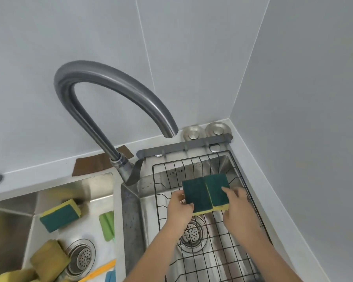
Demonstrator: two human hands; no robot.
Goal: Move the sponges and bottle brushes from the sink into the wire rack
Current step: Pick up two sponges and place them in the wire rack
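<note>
Two green-and-yellow sponges sit side by side over the black wire rack point(222, 253) in the right sink basin. My left hand point(180, 205) grips the left sponge point(195, 195) at its left edge. My right hand point(237, 208) holds the right sponge point(216, 190), with a finger on its green top. In the left sink basin point(94, 202) lie another green-and-yellow sponge point(60, 214), yellow sponges point(49, 259) near the drain, a green brush handle point(107, 225), an orange handle point(99, 271) and a blue piece point(110, 276).
A tall curved grey faucet point(110, 102) arches from between the basins toward the rack's far edge. A grey rail point(183, 144) and two steel plugs point(193, 133) sit behind the rack. Walls close in behind and on the right.
</note>
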